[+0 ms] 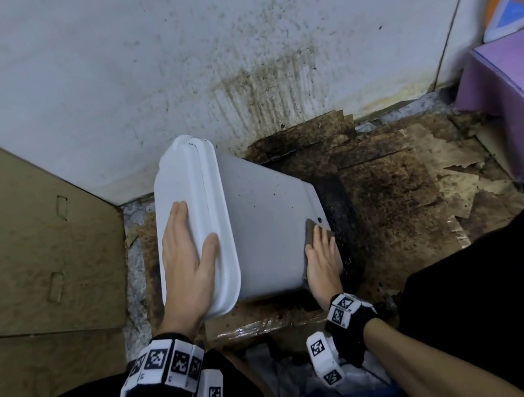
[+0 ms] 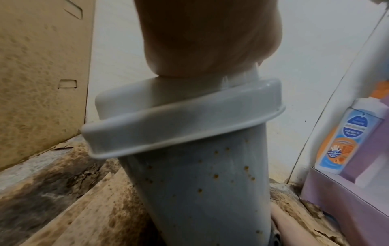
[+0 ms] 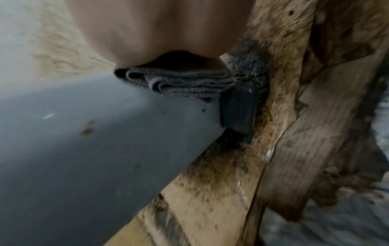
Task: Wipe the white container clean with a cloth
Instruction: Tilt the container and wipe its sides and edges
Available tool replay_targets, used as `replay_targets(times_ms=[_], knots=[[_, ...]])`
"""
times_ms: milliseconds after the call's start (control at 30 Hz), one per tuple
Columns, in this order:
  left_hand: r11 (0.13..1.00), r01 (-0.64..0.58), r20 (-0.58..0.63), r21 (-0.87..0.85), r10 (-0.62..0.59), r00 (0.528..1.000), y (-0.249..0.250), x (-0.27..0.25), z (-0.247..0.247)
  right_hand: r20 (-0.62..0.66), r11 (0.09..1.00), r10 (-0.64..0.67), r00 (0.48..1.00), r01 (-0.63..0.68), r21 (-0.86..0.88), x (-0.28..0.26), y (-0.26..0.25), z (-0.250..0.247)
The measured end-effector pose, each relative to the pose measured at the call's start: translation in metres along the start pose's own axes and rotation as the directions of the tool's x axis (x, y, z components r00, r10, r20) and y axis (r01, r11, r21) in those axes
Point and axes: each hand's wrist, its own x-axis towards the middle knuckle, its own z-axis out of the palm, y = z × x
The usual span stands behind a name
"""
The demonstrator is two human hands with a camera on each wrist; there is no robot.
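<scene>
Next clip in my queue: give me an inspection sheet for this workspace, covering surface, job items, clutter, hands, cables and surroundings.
Surface: stained cardboard sheets on the floor, dark and wet-looking near the container's base.
Job's things: white container tilted, lid on, brown specks on its side; grey cloth folded, pressed against its side near the base.
Clutter: torn cardboard scraps at right.
Hands: left hand lies flat on the lid, fingers straight; right hand presses the cloth on the container.
Cables: nothing seen.
Surroundings: splattered white wall behind; brown cardboard box at left; purple box and an orange-and-blue labelled bottle at right.
</scene>
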Motion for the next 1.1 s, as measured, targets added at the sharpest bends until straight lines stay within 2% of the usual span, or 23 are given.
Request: replay_targets(times_ms=[100, 233, 433, 600, 700, 833, 933, 1100], knots=[[1.000, -0.008, -0.002, 0.024, 0.008, 1.000, -0.001, 0.001, 0.001, -0.028, 0.998, -0.049, 0.998, 0.050, 0.028, -0.012, -0.012, 0.013], [0.998, -0.024, -0.008, 0.052, 0.024, 1.000, -0.002, 0.001, 0.002, -0.005, 0.977, -0.199, 0.980, 0.199, 0.078, -0.032, -0.041, 0.026], [0.999, -0.014, 0.005, 0.049, 0.014, 1.000, -0.006, 0.001, 0.000, 0.092, 0.904, -0.428, 0.899, 0.423, 0.070, -0.055, -0.072, 0.034], [0.997, -0.026, 0.002, 0.066, 0.026, 1.000, -0.007, 0.001, 0.001, 0.153, 0.802, -0.564, 0.811, 0.583, -0.130, -0.049, -0.069, 0.013], [0.997, -0.026, 0.004, 0.069, 0.026, 1.000, -0.009, 0.003, 0.000, 0.166, 0.761, -0.601, 0.782, 0.623, -0.182, -0.038, -0.071, 0.013], [0.997, -0.011, 0.008, 0.079, 0.010, 1.000, -0.015, 0.002, -0.003, 0.267, 0.776, -0.585, 0.766, 0.624, -0.091, -0.017, -0.084, 0.014], [0.998, -0.012, 0.005, 0.064, 0.012, 1.000, -0.017, 0.002, -0.005, 0.341, 0.760, -0.580, 0.740, 0.642, -0.100, 0.007, -0.096, 0.013], [0.998, -0.028, 0.033, 0.060, 0.026, 0.999, -0.020, 0.002, -0.004, 0.383, 0.776, -0.531, 0.756, 0.616, -0.139, 0.050, -0.124, 0.011]])
